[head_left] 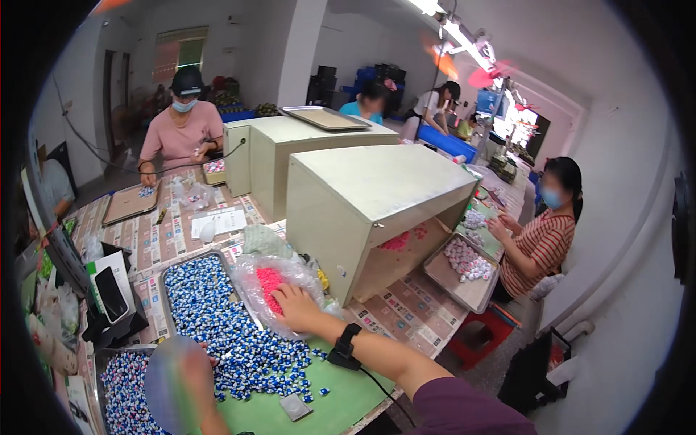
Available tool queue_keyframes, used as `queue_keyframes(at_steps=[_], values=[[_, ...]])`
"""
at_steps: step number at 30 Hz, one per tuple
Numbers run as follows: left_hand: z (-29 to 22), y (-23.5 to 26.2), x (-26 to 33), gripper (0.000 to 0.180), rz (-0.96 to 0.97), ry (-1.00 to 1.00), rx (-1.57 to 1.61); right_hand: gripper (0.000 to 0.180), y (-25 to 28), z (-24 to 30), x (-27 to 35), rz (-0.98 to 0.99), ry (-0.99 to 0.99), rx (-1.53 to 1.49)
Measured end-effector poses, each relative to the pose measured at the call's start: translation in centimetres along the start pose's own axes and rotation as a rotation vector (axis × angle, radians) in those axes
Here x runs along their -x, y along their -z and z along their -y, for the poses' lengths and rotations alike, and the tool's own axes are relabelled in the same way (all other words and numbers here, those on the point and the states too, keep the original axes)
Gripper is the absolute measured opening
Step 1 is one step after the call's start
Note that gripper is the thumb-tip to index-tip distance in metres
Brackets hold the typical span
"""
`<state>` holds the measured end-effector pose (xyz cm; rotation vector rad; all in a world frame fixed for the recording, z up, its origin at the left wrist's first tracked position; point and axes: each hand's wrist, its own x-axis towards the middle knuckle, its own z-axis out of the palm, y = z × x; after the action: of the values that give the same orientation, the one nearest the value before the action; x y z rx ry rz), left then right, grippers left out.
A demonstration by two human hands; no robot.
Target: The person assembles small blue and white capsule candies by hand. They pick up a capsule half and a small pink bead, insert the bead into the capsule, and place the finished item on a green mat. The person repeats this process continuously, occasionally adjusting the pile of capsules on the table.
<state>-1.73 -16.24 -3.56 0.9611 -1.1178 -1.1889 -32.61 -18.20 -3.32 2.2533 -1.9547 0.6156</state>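
Observation:
My right hand (pixel 297 308) reaches into a clear plastic bag (pixel 243 279), its fingers apart over small bright pink pieces (pixel 269 285). A dark band with a cable is on that wrist. My left hand (pixel 197 373) is low at the left, beside a heap of small blue-and-white pieces (pixel 254 362); a blurred patch hides most of its fingers. This heap spreads from a metal tray (pixel 164 296) onto a green mat (pixel 341 399). Another tray (pixel 101 357), at the lower left, holds similar pieces with some pink among them.
A small grey square (pixel 296 407) lies on the mat. A boxed phone (pixel 110 293) stands at the left. Pale cabinets (pixel 326 225) rise beyond the bag. To the right, a person (pixel 547 239) works by a tray (pixel 464 286) above a red stool (pixel 482 337). Another person (pixel 185 134) works across the table.

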Motion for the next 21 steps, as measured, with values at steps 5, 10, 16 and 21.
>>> queue_keyframes(at_steps=[5,10,16,21], values=[[-0.1,-0.1,0.1,0.013,0.004,-0.001,-0.016,0.059,-1.1,0.7,0.5,0.033,0.084,0.029],[0.1,-0.1,0.2,0.014,0.013,-0.001,-0.015,0.055,0.2,0.7,0.6,0.065,-0.01,0.069],[-0.7,1.0,0.3,0.016,-0.028,0.009,-0.021,0.038,-0.2,1.2,-0.8,0.009,0.014,0.078],[-0.7,-1.1,0.2,0.015,0.021,0.009,0.03,0.019,-0.4,-1.2,-0.5,-0.091,0.108,0.069]])
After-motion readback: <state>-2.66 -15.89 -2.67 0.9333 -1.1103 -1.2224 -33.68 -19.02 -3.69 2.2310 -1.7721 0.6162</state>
